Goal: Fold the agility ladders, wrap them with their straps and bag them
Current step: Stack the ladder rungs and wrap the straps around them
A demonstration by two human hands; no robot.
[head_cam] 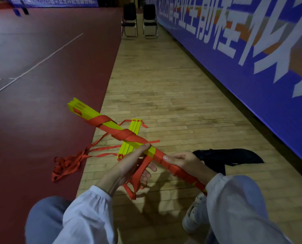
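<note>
Above the wooden floor (164,85), the folded ladder (87,111) is mid-wrap: our right grip (183,162) clasps its near end, our left grip (129,164) holds the red strap (139,170). Next, we judge, wind taut, tuck, then reach the black bag (234,155) lying right.

Pale sleeves, blue-grey trousers, white trainer
The left sleeve (87,210) at 7 o'clock and the right sleeve (234,196) at 5 o'clock end in gathered elastic cuffs behind the left hand (127,166) and right hand (187,164). The trousers (44,221) are plain. The trainer (194,215) is at 5 o'clock.
</note>
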